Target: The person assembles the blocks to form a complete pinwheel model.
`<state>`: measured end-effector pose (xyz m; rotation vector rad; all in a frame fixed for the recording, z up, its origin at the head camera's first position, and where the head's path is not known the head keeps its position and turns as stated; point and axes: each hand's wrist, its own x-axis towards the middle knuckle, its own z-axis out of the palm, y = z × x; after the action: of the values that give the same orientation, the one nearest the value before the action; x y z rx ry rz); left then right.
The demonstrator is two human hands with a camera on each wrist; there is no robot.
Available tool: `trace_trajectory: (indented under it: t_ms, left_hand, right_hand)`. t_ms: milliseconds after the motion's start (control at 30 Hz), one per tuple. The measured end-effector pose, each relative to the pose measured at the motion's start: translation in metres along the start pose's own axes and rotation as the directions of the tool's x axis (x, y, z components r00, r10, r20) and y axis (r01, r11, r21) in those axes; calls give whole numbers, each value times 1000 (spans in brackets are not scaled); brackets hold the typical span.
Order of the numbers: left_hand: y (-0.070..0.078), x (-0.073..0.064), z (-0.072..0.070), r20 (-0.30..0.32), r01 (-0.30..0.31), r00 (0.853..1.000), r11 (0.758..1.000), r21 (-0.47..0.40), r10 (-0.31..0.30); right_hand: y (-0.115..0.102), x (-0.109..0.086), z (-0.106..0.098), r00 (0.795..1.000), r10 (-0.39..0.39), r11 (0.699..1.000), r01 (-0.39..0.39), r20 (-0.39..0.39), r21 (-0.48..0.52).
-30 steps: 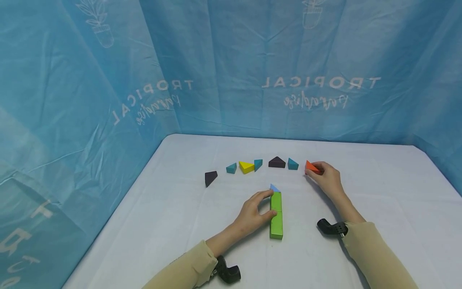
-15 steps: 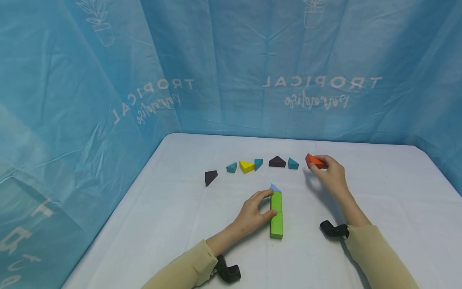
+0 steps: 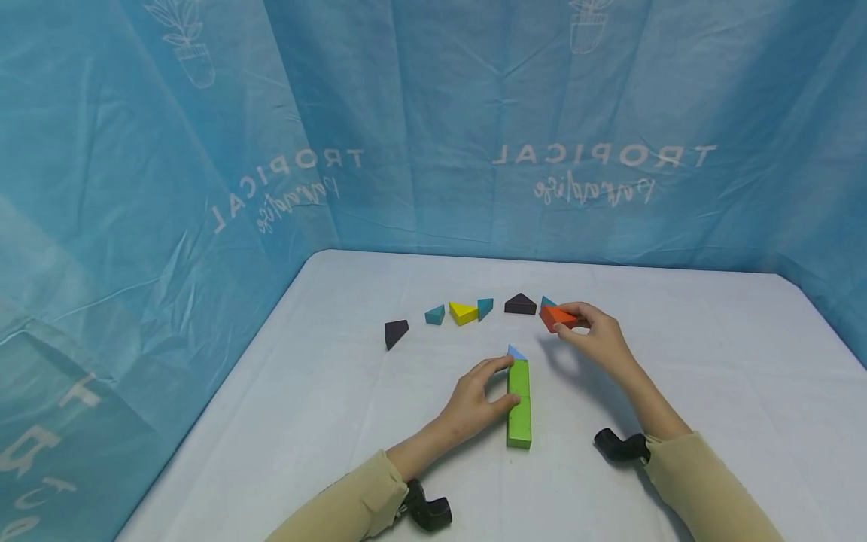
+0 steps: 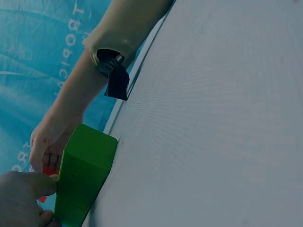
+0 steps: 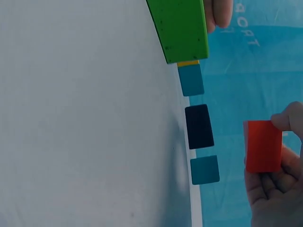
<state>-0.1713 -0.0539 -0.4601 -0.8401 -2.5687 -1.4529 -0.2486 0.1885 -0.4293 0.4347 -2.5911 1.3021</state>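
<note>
Two green rectangular blocks [image 3: 518,414] lie end to end on the white table, with a light blue triangular block [image 3: 515,352] at their far end. The left hand [image 3: 473,399] touches their left side, thumb and forefinger spread apart. In the left wrist view, its thumb rests against the green block [image 4: 85,175]. The right hand [image 3: 599,336] holds an orange-red triangular block [image 3: 557,318] between thumb and fingers, raised over the table. In the right wrist view, the orange-red block [image 5: 263,145] shows its rectangular face.
Behind the green blocks runs a loose row: a dark block [image 3: 396,333], a teal one [image 3: 435,315], a yellow triangle [image 3: 463,313], another teal block [image 3: 485,308], a dark triangle [image 3: 520,304] and a partly hidden teal triangle [image 3: 547,301]. Blue curtains [image 3: 433,128] hang behind the table.
The right hand has lifted the orange-red block off the table and carried it left, where it now partly covers the teal triangle. The left hand and green blocks stay put.
</note>
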Motion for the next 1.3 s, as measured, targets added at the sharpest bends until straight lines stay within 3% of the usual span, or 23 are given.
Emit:
trace_trajectory:
  t_ms: [400,833,1033,1300]
  left_hand:
    - [1,0,-1,7,5,1000,1000,2,-5]
    - [1,0,-1,18,25,1000,1000,-1,-25]
    - [0,0,-1,18,22,1000,1000,2,-22]
    - [1,0,-1,23,23,999,1000,-7,-23]
  right_hand:
    - [0,-4,11,986,-58,996,45,155,81]
    - [4,-5,26,961,-62,997,50,269,52]
    - [11,-7,32,956,-85,996,83,280,20]
    - [16,-8,30,965,-73,988,35,253,151]
